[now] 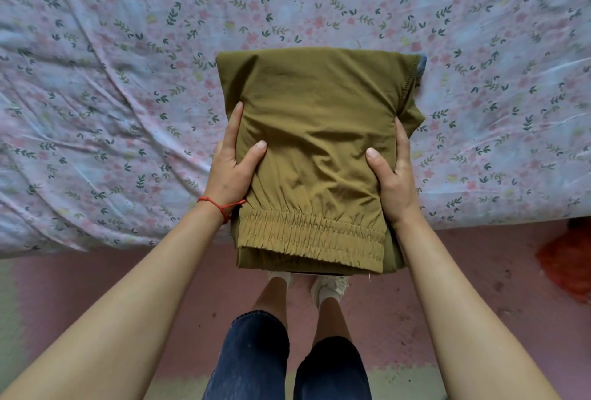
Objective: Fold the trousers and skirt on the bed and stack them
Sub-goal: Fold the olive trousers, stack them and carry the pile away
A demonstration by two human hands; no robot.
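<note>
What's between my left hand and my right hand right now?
In the head view, the folded olive garment fills the stretch between left hand and right hand, which grip its sides.

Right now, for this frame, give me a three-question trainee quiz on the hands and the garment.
1. True or false: the olive folded garment lies wholly on the floral bed sheet.
2. Which wrist wears the red string bracelet? A) left B) right C) neither
3. Fill in: the garment's gathered elastic ______ is the end nearest the person.

Key
1. False: its near end overhangs the bed edge, above the person's shoes.
2. A: it sits just behind the left hand, which grips one side with the thumb on top, as the right hand does on the other.
3. waistband
</note>
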